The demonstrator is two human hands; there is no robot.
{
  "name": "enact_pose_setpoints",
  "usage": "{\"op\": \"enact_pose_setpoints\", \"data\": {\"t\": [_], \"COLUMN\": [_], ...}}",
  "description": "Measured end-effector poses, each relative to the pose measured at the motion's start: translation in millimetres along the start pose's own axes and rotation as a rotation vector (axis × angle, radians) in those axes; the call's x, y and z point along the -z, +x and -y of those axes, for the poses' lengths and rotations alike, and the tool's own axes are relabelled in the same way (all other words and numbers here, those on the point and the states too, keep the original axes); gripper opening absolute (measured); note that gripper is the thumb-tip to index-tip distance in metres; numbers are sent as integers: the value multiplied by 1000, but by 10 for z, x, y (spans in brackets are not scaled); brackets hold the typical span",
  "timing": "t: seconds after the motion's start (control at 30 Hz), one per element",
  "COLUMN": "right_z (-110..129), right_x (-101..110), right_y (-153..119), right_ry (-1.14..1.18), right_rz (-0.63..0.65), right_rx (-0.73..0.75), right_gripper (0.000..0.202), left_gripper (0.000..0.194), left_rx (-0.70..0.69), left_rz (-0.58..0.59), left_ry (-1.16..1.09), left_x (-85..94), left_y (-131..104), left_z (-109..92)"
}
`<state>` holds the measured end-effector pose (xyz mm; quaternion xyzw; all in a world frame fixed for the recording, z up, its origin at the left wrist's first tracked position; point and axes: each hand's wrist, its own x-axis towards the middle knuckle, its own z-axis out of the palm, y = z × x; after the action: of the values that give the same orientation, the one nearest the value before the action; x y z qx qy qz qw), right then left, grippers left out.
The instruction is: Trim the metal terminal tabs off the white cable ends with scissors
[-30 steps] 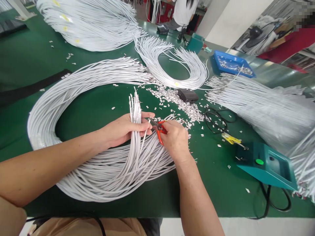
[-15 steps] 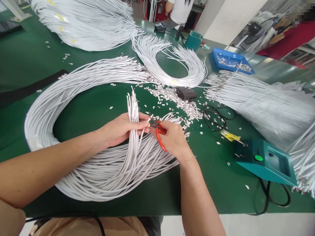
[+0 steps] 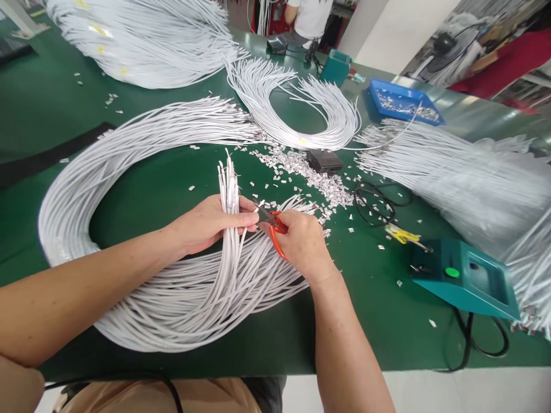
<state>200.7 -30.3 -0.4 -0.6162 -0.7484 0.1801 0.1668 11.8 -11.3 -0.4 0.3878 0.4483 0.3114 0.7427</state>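
- Since the earlier frames, the gathered cable ends and both hands are seen slightly further left and lower in the view, and the cutter tips are now brought right up against the left fingertips.
- The left hand (image 3: 206, 222) is closed around a bunch of white cables (image 3: 229, 189), whose stripped ends stand upright above the fist; the thumb is pressed across the front of the bunch.
- The right hand (image 3: 303, 241) is curled around red-handled cutters (image 3: 272, 221); only a sliver of red handle and the dark tips are seen, the rest being hidden by the fingers. Whether the blades are closed on a cable cannot be made out.
- The held bunch belongs to a large white cable loop (image 3: 129, 229) laid flat on the green table (image 3: 387, 321); its near edge is partly covered by both forearms.
- Small white and silver offcuts (image 3: 318, 180) are scattered just beyond the hands, beside a small black box (image 3: 325, 160).
- A teal machine with a green button (image 3: 467, 281) is set to the right, its black cord partly run off the table edge; a yellow tool (image 3: 402, 235) lies near it.
- A blue tray (image 3: 402, 103) of small metal parts is seen further back, too small to identify.
- More cable bundles (image 3: 142, 34) are cut off at the top edge, and another person's white-clad torso (image 3: 310, 17) is cropped there.
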Motion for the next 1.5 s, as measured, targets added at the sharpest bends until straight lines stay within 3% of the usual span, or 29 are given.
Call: {"op": "enact_pose_setpoints", "data": {"t": [0.4, 0.5, 0.6, 0.67, 0.83, 1.03, 1.2, 1.4, 1.5], "right_z": [-30, -34, -3, 26, 38, 21, 70, 155, 142], "right_x": [-37, 24, 89, 115, 100, 50, 10, -3, -1], "right_y": [-6, -1, 15, 26, 40, 54, 53, 4, 30], "right_ry": [-65, 165, 598, 830, 1118, 1072, 1030, 959, 1016], "right_rz": [-52, -41, -114, -116, 119, 38, 7, -180, -301], "right_rx": [35, 1, -39, -38, 60, -13, -48, 54, -88], "right_gripper": [39, 30, 11, 15, 15, 26, 32, 22, 28], "left_gripper": [20, 19, 21, 28, 32, 33, 36, 39, 38], "left_rx": [-57, -44, -14, 2, -4, 12, 19, -17, -9], "left_rz": [42, 68, 109, 161, 282, 269, 191, 46, 37], "left_ry": [43, 25, -15, -45, -85, -96, -92, -100, -83], "left_x": [19, 14, 4, -8, -33, -34, -30, -10, -15], "left_y": [-10, -15, -18, -20, -23, -35, -18, 27, 22], "left_z": [4, -8, -19, -20, -8, -12, 2, 33, 26]}}
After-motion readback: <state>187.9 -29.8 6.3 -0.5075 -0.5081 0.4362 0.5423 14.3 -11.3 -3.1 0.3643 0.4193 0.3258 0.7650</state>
